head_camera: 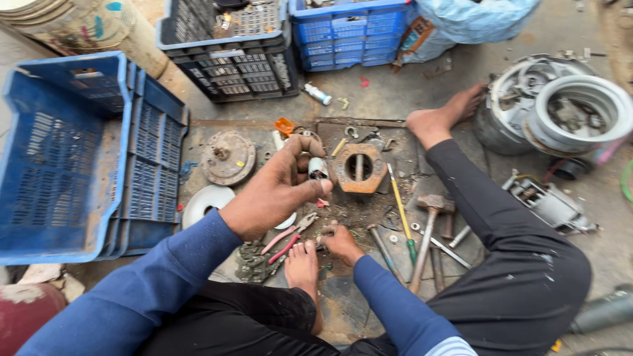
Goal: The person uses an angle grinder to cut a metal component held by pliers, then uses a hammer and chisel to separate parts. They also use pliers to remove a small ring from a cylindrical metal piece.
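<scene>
My left hand [280, 188] is raised over the floor and grips a small metal cylinder part [318, 169] between thumb and fingers. Down on the dirty floor, my right hand [341, 240] touches a small part near my bare foot [301, 267]; whether it holds anything is hard to tell. Red-handled pliers [285, 240] lie just left of that hand. A rusty square flange with a round hole [359, 168] sits right of the held cylinder.
A hammer [428, 227], a yellow-handled screwdriver [399, 206] and steel rods lie to the right. A rusty disc [227, 157] and white ring [203, 203] lie left. Blue crates [72, 151] [346, 29], a black crate [241, 69] and round metal housings [560, 109] surround me.
</scene>
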